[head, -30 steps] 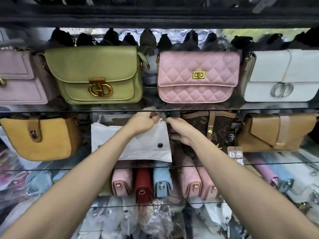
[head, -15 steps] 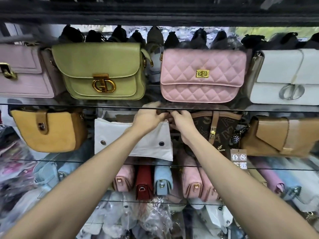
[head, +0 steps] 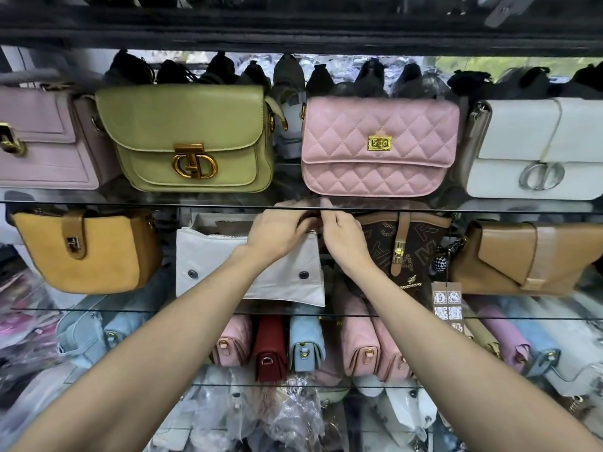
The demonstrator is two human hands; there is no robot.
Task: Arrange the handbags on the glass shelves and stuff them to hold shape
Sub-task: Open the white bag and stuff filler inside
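Note:
A white handbag (head: 215, 265) with two dark snaps stands on the middle glass shelf (head: 81, 308). My left hand (head: 277, 231) grips its top right corner, fingers curled over the edge. My right hand (head: 342, 234) meets it there, pinching the same corner just under the upper glass shelf (head: 522, 210). What the fingertips hold is partly hidden by that shelf's edge. A brown monogram bag (head: 414, 252) with a gold clasp stands right beside my right hand.
The upper shelf carries a lilac bag (head: 42, 148), a green bag (head: 189, 138), a pink quilted bag (head: 378, 148) and a white bag (head: 538, 151). A mustard bag (head: 81, 252) and a tan bag (head: 522, 259) flank the middle shelf. Small bags and plastic-wrapped stock fill the lower shelves.
Both hands have risen slightly and closed together at the white bag's top right corner. The view has shifted a little to the left.

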